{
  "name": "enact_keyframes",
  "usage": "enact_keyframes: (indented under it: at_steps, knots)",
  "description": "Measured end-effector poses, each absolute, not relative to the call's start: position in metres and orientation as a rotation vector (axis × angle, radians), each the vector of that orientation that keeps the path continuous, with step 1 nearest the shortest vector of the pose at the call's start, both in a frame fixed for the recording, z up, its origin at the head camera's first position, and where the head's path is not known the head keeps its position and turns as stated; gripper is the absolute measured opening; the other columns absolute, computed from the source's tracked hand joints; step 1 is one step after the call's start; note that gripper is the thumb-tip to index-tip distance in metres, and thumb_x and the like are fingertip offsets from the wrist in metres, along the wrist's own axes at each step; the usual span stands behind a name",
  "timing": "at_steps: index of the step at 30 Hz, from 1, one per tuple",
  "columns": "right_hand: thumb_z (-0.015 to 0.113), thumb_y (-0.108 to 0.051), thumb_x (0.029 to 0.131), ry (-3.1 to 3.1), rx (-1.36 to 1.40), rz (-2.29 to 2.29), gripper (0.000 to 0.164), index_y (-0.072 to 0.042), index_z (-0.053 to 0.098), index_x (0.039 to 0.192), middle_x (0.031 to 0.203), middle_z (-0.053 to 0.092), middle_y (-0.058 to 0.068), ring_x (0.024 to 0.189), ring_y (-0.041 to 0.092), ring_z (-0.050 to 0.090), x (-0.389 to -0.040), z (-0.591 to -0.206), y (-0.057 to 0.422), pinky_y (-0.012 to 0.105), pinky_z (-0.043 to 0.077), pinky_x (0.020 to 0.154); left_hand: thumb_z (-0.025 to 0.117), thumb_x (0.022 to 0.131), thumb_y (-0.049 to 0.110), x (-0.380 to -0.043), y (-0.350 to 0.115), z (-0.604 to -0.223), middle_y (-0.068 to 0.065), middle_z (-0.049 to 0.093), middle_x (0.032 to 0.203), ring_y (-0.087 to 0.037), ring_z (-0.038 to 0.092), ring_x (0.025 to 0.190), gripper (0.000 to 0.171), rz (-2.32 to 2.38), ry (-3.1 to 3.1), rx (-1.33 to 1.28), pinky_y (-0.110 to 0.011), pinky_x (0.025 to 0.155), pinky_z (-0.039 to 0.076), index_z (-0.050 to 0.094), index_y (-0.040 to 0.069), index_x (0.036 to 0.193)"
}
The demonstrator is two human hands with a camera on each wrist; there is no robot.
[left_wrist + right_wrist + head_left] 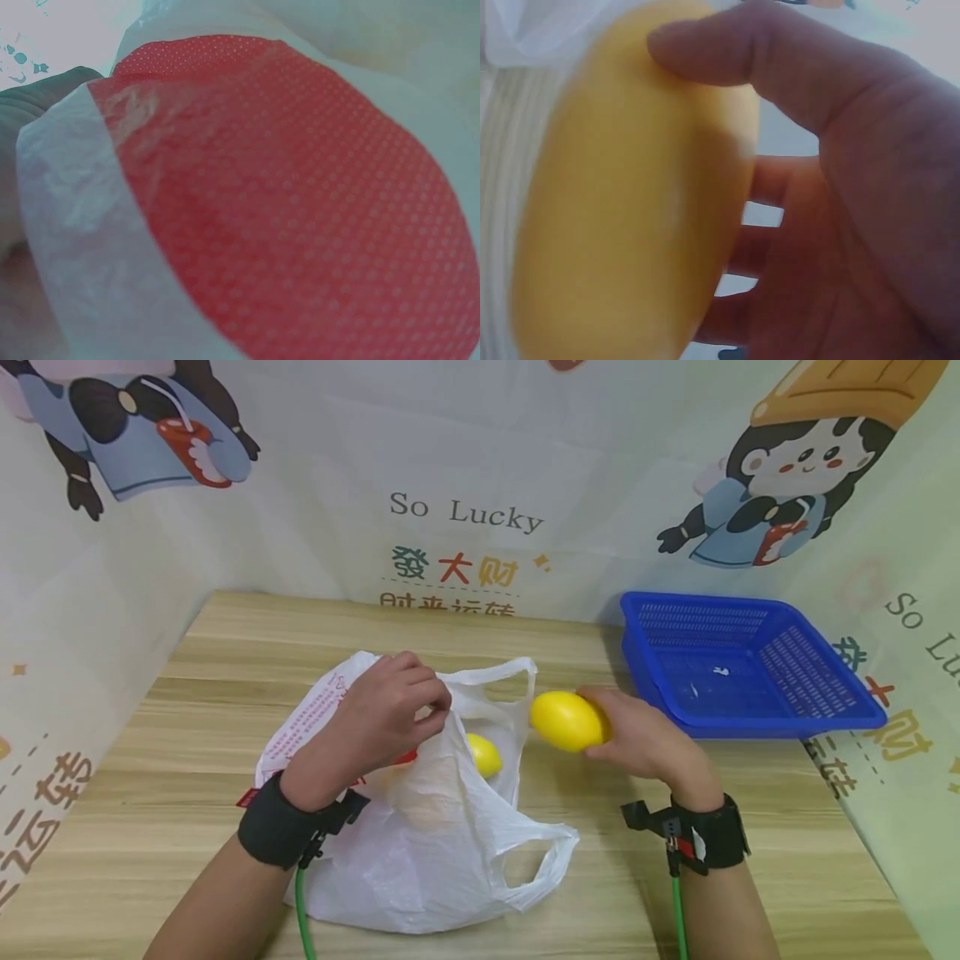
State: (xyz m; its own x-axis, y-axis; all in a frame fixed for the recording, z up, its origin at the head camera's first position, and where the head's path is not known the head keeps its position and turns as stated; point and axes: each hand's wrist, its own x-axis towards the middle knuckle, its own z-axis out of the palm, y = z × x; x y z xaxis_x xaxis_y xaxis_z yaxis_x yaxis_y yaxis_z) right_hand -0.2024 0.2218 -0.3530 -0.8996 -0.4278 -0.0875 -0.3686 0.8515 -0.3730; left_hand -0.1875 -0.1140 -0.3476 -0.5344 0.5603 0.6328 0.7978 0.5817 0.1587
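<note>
A smooth yellow lemon (568, 721) is gripped in my right hand (637, 735), above the table just right of the bag's mouth. In the right wrist view the thumb lies over one end of the lemon (630, 187), with the fingers round its far side. My left hand (382, 718) pinches the upper edge of a white plastic bag (420, 868) and lifts it. Through the mouth shows a second lemon (483, 756), partly covered by the bag. The left wrist view is filled by a red printed patch (300, 195) on the bag.
A blue plastic basket (750, 722) with slotted sides stands at the back right of the wooden table (187, 693), with small white scraps on its floor. A printed cloth backdrop (450, 443) surrounds the table. Green cables (302, 910) run from the wrist cameras.
</note>
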Motion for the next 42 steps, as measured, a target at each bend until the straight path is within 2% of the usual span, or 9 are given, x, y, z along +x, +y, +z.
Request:
enact_keyframes:
  at_steps: [10,18,26,32,42]
  knots:
    - [0.079,-0.019,0.08,2.741,-0.848,-0.558,0.07,-0.004,0.052,0.144,0.135,0.062,0.014,0.113,0.03,0.06,-0.197,-0.353,0.2,0.051,0.047,0.1,0.079,0.081,0.002,-0.187,-0.116,-0.347,-0.002,0.069,0.076,-0.025,0.057,0.081,0.01,-0.582,-2.297,-1.075,-0.037,0.072,0.047,0.072,0.009,0.079]
    - [0.083,-0.025,0.079,2.696,-0.989,-0.508,0.067,-0.012,0.056,0.139,0.122,0.066,0.001,0.099,0.019,0.06,-0.194,-0.352,0.172,0.04,0.049,0.09,0.08,0.081,0.003,-0.187,-0.115,-0.347,-0.003,0.069,0.077,-0.026,0.056,0.082,0.009,-0.589,-2.305,-1.076,-0.037,0.074,0.047,0.072,0.008,0.08]
    - [0.079,-0.025,0.08,2.664,-1.015,-0.506,0.066,-0.011,0.055,0.14,0.113,0.063,-0.001,0.093,0.017,0.057,-0.196,-0.351,0.148,0.035,0.048,0.084,0.079,0.081,0.002,-0.187,-0.114,-0.349,-0.003,0.069,0.077,-0.026,0.056,0.081,0.01,-0.603,-2.288,-1.08,-0.037,0.074,0.048,0.072,0.008,0.079]
    - [0.079,-0.029,0.081,2.662,-1.017,-0.489,0.068,-0.012,0.054,0.143,0.115,0.063,-0.001,0.091,0.017,0.056,-0.198,-0.353,0.134,0.033,0.048,0.08,0.079,0.081,0.003,-0.187,-0.114,-0.35,-0.002,0.069,0.078,-0.026,0.056,0.082,0.009,-0.619,-2.292,-1.074,-0.037,0.075,0.048,0.072,0.009,0.08]
    - [0.078,-0.031,0.082,2.766,-1.123,-0.438,0.073,-0.012,0.051,0.147,0.129,0.063,0.005,0.1,0.02,0.058,-0.201,-0.362,0.121,0.035,0.048,0.081,0.08,0.081,0.004,-0.188,-0.112,-0.349,-0.003,0.071,0.079,-0.026,0.057,0.082,0.008,-0.611,-2.261,-1.091,-0.037,0.075,0.048,0.073,0.008,0.081]
